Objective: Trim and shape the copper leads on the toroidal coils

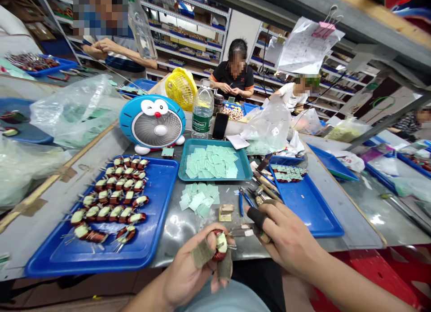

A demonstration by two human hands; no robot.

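Toroidal coil, copper wire w/ pale-green top & bare metal leads, is in the L hand, just past the bench's near edge. L thumb & fingers pinch it; thumb wrapped in drab finger tape. R hand is beside it to the R, fingers bent & close tog., one in a black finger sleeve. Thin flat tool shows btwn R fingers & coil; can't tell if R hand grips it.

On the metal bench: L-side blue tray w/ approx. 6 rows of finished-looking coils, leads out. Mid: teal tray of pale-green square sheets, w/ a loose sheet pile just in front. Small block near the pile; blue-handled pliers R of it, then wood-handled tools. R-side blue tray has sheet-topped pcs at far end.

Behind: blue cartoon-face fan, water bottle, dark phone upright next to bottle. Across bench, co-worker in black polo, hands tog.; shelving w/ parts trays in b/g.
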